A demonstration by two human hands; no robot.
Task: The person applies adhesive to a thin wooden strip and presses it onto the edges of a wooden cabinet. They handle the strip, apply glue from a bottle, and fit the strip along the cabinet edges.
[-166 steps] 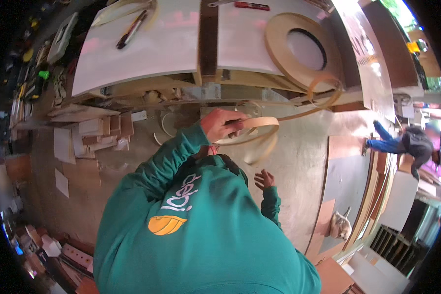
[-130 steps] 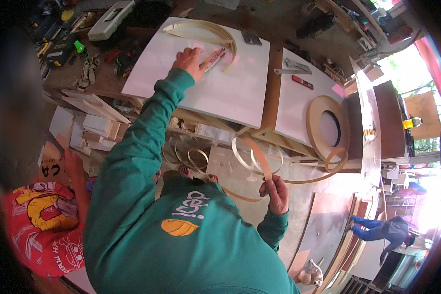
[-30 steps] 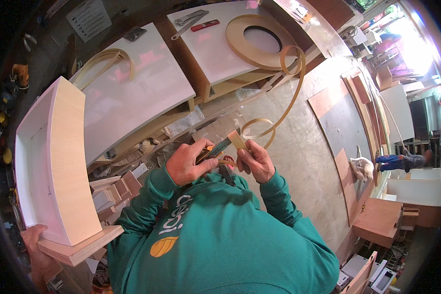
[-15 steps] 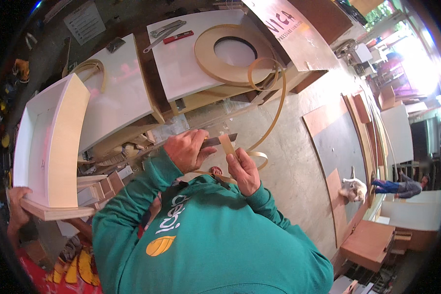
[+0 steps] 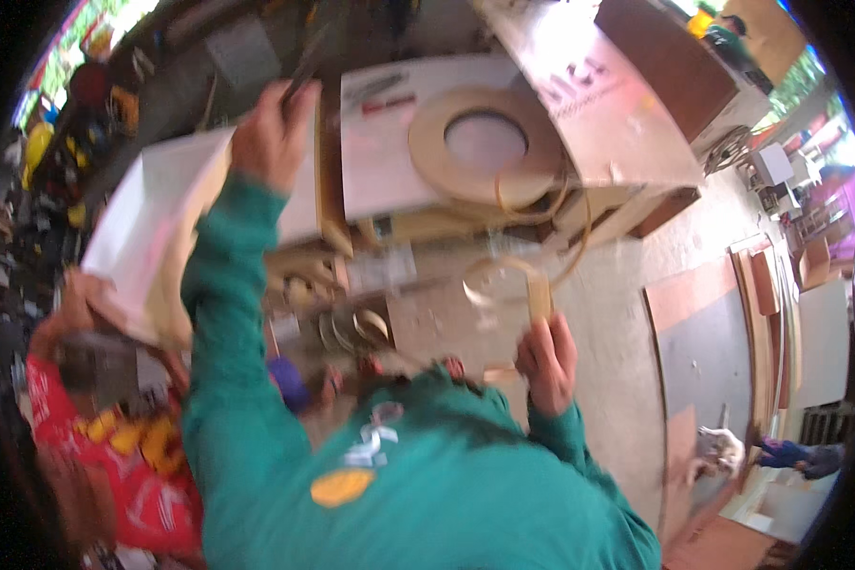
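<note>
Raised at the upper left, my left hand [image 5: 271, 138] is closed round a knife [image 5: 306, 62], whose dark blade points up and away and is smeared by motion. My right hand [image 5: 549, 366] sits lower, right of centre, pinching the end of a thin tan edge-banding strip [image 5: 540, 293]. From there the strip loops back toward a large flat roll of the same banding [image 5: 427, 152] lying on a white panel [image 5: 366, 171]. The cut end and the finer grip of my fingers are blurred.
At the left a co-worker in a red shirt [image 5: 133, 484] holds a white box with a tan front [image 5: 147, 228]. A red-handled tool [image 5: 388, 104] lies by the roll. A dog [image 5: 720, 448] lies on a board at the right; another person [image 5: 803, 458] is beyond.
My left hand has swung up and left with the knife, away from the strip. My right hand has moved right, keeping the banding end. The view has shifted and blurred.
</note>
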